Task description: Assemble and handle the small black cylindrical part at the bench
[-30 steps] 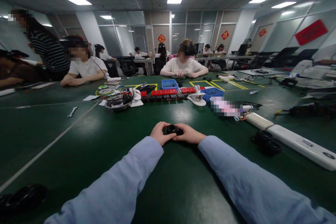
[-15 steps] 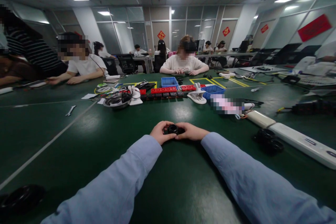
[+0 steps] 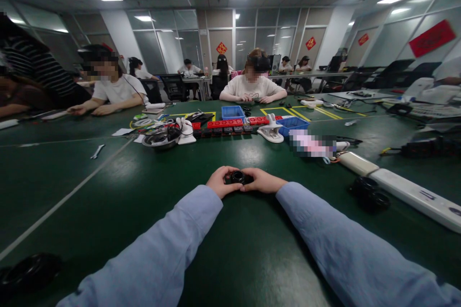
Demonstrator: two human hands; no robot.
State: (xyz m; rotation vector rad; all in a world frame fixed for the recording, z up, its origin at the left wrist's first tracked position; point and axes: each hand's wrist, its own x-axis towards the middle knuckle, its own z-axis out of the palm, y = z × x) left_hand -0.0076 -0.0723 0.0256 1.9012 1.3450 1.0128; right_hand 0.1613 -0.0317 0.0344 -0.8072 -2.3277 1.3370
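Between my two hands is a small black ring-shaped part with a round hole facing up. My left hand curls round its left side, thumb at the front. From the other side my right hand closes on it, its thumb nearly meeting the left one. Both hands are low over the green table; whether the part touches the surface I cannot tell. My fingers hide the part's sides and back.
Black round parts lie at the right and the near left. A long white bar crosses the right side. Farther back are red and black socket strips, blue trays, a metal bowl and a wrench. A co-worker sits opposite.
My hands and the black part stay in the same place. At the far left, a person in a striped top has shifted slightly.
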